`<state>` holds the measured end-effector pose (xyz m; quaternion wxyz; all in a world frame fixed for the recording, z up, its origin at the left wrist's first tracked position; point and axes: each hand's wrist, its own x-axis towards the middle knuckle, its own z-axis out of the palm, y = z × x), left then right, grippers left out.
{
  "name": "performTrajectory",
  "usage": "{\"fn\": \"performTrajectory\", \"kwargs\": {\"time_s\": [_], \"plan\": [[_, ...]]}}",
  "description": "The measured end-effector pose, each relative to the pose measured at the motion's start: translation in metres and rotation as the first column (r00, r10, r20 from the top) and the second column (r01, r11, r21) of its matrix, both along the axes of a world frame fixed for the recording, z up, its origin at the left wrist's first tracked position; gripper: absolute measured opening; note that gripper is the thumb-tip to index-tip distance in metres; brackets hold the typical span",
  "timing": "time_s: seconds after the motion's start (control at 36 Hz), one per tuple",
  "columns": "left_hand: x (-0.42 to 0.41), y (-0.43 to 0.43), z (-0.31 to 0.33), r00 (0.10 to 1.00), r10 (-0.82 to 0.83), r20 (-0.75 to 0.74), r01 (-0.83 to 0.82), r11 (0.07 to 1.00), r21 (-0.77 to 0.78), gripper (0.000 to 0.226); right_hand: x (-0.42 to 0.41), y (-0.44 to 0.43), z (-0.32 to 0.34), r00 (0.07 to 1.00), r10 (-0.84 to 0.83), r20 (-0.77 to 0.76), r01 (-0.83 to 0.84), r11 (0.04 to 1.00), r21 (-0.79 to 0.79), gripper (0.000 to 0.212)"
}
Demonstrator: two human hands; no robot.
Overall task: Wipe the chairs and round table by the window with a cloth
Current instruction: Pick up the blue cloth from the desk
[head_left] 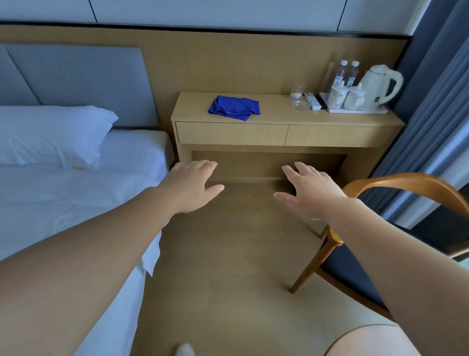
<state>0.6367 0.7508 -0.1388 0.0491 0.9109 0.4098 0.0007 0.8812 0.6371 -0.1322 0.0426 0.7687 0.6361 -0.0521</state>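
Observation:
A crumpled blue cloth (233, 108) lies on top of the wooden bedside desk (274, 136), left of its middle. My left hand (191, 184) and my right hand (308, 193) are stretched out in front of me with fingers straight, both empty, in the air below the desk's front edge. A wooden armchair (391, 186) with a dark blue seat stands at the right, its curved back just right of my right hand. No round table is in view.
A bed (41, 203) with white sheets and a pillow fills the left. A tray with a white kettle (380, 85), two lidded cups, two water bottles, glasses and a remote sits at the desk's right end. Grey curtains (446, 111) hang at the right. Bare floor lies between bed and chair.

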Motion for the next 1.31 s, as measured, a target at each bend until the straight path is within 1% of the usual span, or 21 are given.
{"fn": "performTrajectory", "kwargs": {"time_s": [0.14, 0.33, 0.56, 0.75, 0.92, 1.14, 1.31], "plan": [[0.009, 0.042, -0.005, 1.0, 0.004, 0.004, -0.004, 1.0, -0.013, 0.064, 0.009, 0.043, -0.004, 1.0, 0.007, 0.004, -0.007, 1.0, 0.001, 0.076], [0.021, 0.117, -0.015, 0.999, -0.039, 0.026, 0.039, 0.999, -0.006, 0.064, 0.014, 0.117, -0.01, 0.999, -0.03, 0.014, 0.03, 1.0, 0.006, 0.076], [0.018, 0.229, -0.021, 0.997, -0.073, 0.011, 0.073, 0.997, 0.001, 0.064, 0.007, 0.218, -0.009, 0.998, -0.054, -0.012, 0.054, 0.999, 0.007, 0.075], [0.026, 0.295, -0.02, 0.995, -0.098, 0.002, 0.098, 0.995, 0.004, 0.065, 0.011, 0.274, -0.01, 0.996, -0.087, -0.019, 0.087, 0.996, -0.008, 0.075], [0.043, 0.336, -0.029, 0.994, -0.11, 0.0, 0.11, 0.994, -0.004, 0.065, 0.031, 0.313, -0.016, 0.995, -0.099, -0.016, 0.098, 0.995, -0.032, 0.075], [0.072, 0.394, -0.047, 0.997, -0.08, 0.009, 0.081, 0.997, -0.016, 0.066, 0.072, 0.381, -0.028, 0.997, -0.074, -0.032, 0.073, 0.996, -0.046, 0.074], [0.109, 0.439, -0.058, 1.0, -0.02, -0.014, 0.02, 1.0, -0.006, 0.064, 0.107, 0.443, -0.039, 1.0, -0.001, -0.017, 0.001, 0.999, -0.052, 0.072]]}}
